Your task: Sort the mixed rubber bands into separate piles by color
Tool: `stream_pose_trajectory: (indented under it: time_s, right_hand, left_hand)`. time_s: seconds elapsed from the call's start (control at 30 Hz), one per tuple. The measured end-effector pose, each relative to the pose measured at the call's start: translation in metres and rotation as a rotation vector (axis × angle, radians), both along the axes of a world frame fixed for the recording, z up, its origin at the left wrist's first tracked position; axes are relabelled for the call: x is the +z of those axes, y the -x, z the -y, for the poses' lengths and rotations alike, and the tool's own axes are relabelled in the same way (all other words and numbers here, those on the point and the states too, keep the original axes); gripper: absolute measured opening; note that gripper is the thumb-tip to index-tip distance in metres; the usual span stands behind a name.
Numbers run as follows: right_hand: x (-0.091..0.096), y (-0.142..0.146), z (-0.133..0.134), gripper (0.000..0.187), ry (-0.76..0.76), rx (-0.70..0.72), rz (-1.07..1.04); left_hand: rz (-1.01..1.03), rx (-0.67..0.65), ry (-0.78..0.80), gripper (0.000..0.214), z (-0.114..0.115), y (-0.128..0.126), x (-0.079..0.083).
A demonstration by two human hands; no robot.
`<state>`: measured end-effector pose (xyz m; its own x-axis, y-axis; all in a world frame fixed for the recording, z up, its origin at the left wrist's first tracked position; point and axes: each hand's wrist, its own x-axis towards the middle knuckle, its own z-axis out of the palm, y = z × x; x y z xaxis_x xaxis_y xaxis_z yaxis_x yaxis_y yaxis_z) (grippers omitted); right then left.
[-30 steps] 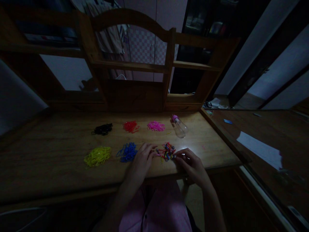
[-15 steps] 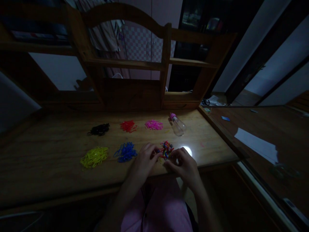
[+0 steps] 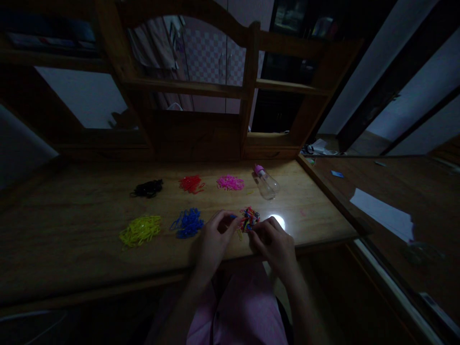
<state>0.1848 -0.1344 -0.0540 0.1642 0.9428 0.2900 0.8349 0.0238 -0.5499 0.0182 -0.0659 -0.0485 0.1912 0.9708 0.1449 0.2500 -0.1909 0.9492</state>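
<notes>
A small heap of mixed-colour rubber bands [image 3: 249, 219] lies near the front edge of the desk, between my two hands. My left hand [image 3: 215, 237] is on its left side, thumb and forefinger closed around a bit of blue that looks like a rubber band. At the heap's right edge, my right hand [image 3: 276, 242] has its fingers bent together against the bands; what they pinch is hidden. Sorted piles lie further left and back: blue bands [image 3: 187, 223], yellow bands [image 3: 141, 230], black bands [image 3: 148, 189], red bands [image 3: 191, 183] and pink bands [image 3: 230, 182].
A clear bottle with a pink cap [image 3: 267, 184] lies on its side behind the heap. A wooden shelf unit [image 3: 197, 136] rises at the desk's back. To the right, white paper sheets [image 3: 383, 214] rest on another wooden surface.
My left hand has shifted slightly away from the mixed heap, with blue now showing at its fingertips. My right hand stays at the heap's edge. The view has tilted a little.
</notes>
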Motion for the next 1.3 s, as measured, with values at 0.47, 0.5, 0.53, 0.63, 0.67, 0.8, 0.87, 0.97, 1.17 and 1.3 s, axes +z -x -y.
stream_pose_trajectory:
  time_s: [0.47, 0.5, 0.53, 0.63, 0.67, 0.8, 0.87, 0.97, 1.17, 1.3]
  right_hand:
    - [0.001, 0.000, -0.012, 0.008, 0.028, 0.059, 0.103]
    - [0.000, -0.001, -0.012, 0.007, 0.016, 0.062, 0.090]
    - [-0.001, -0.002, -0.012, 0.007, 0.003, 0.062, 0.076]
    - [-0.004, -0.002, -0.012, 0.007, -0.038, 0.055, 0.042]
    - [-0.004, -0.002, -0.012, 0.007, -0.048, 0.054, 0.035]
    - [-0.002, -0.001, -0.012, 0.007, -0.046, 0.044, 0.012]
    - [0.000, -0.001, -0.013, 0.007, -0.036, 0.044, -0.018]
    - [0.002, -0.002, -0.013, 0.006, -0.043, 0.047, -0.064]
    - [0.004, -0.002, -0.016, 0.007, -0.076, 0.042, -0.132]
    - [0.011, 0.001, -0.019, 0.006, -0.046, 0.006, -0.137]
  left_hand:
    - [0.068, -0.055, 0.038, 0.024, -0.001, 0.000, -0.004]
    - [0.065, -0.058, 0.037, 0.025, -0.001, 0.000, -0.004]
    - [0.063, -0.061, 0.036, 0.025, 0.000, 0.000, -0.004]
    - [0.054, -0.071, 0.040, 0.024, 0.000, 0.000, -0.003]
    - [0.050, -0.073, 0.042, 0.024, 0.000, 0.000, -0.002]
    - [0.033, -0.081, 0.028, 0.022, 0.000, 0.000, -0.002]
    - [0.044, -0.101, 0.026, 0.019, 0.000, -0.001, -0.003]
    - [0.062, -0.141, 0.038, 0.015, 0.000, -0.001, -0.005]
    - [0.036, -0.142, -0.019, 0.014, 0.001, -0.001, -0.006]
    - [0.004, -0.146, -0.047, 0.013, 0.001, -0.001, -0.003]
